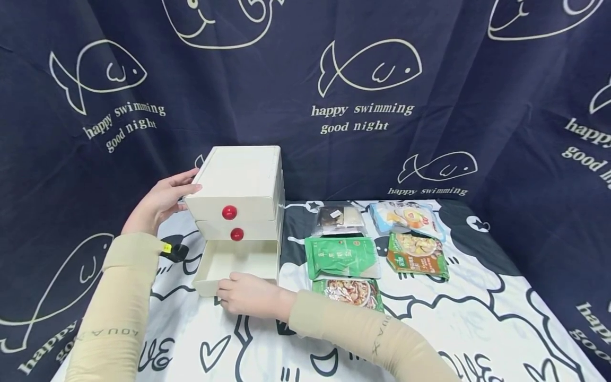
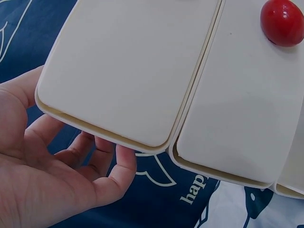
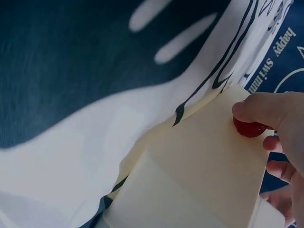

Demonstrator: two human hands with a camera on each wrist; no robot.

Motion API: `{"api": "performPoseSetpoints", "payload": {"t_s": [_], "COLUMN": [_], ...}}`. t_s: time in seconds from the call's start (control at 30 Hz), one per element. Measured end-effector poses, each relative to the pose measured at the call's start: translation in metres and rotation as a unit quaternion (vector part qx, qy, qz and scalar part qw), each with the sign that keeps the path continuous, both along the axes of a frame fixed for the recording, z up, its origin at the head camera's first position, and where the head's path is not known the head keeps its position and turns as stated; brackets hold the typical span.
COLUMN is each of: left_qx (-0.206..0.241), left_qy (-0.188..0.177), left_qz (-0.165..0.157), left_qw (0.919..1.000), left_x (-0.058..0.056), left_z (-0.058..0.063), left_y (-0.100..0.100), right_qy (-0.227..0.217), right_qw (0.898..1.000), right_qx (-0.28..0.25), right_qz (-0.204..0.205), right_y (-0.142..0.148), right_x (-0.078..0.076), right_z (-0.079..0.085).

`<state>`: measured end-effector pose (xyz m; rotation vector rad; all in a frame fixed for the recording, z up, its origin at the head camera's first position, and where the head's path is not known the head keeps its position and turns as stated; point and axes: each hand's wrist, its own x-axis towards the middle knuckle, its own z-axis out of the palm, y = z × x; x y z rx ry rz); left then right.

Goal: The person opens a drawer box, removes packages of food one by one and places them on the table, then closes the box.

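Observation:
A small white drawer cabinet (image 1: 238,170) stands on the cloth, with red knobs on its upper two drawers. The bottom drawer (image 1: 241,260) is pulled out and its bare inside shows. My right hand (image 1: 253,297) is at that drawer's front, pinching its red knob (image 3: 250,127) with the thumb and fingers; in the head view the hand hides this knob. My left hand (image 1: 164,199) lies against the cabinet's upper left side, fingertips at the top edge. The left wrist view shows its fingers (image 2: 124,164) lightly bent along the side of the top drawer (image 2: 128,71).
Right of the cabinet lie several food packets: a green one (image 1: 341,258), a green one with a food picture (image 1: 353,293), a brown-and-green one (image 1: 417,254), a blue-and-white one (image 1: 408,217) and a clear one (image 1: 340,218). A dark curtain (image 1: 367,154) hangs behind.

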<state>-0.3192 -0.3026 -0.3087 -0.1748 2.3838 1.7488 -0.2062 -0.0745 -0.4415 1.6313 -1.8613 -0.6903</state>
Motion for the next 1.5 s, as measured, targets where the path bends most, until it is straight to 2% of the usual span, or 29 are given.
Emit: {"api": "performPoseSetpoints", "payload": {"t_s": [0.4,0.6,1.17,1.5], "left_qx": [-0.006,0.001,0.005,0.008], "left_qy": [0.001,0.000,0.002,-0.001], "left_qz": [0.001,-0.002,0.003,-0.002], "left_qw": [1.0000,1.0000,1.0000,1.0000], "left_x": [0.000,-0.001,-0.001,-0.001], "left_z": [0.001,-0.002,-0.003,-0.002], "left_y": [0.000,0.000,-0.002,-0.003], "right_qy": [-0.009,-0.019,-0.052,-0.059], "right_qw": [1.000,0.999,0.994,0.993], "right_qx": [-0.027,-0.028,-0.059,-0.052], "right_qz": [0.007,-0.032,-0.077,-0.086], "right_y": [-0.002,0.001,-0.005,-0.004], "right_x": [-0.012,-0.025,-0.068,-0.080], "right_z": [0.000,0.003,-0.009,-0.006]}}
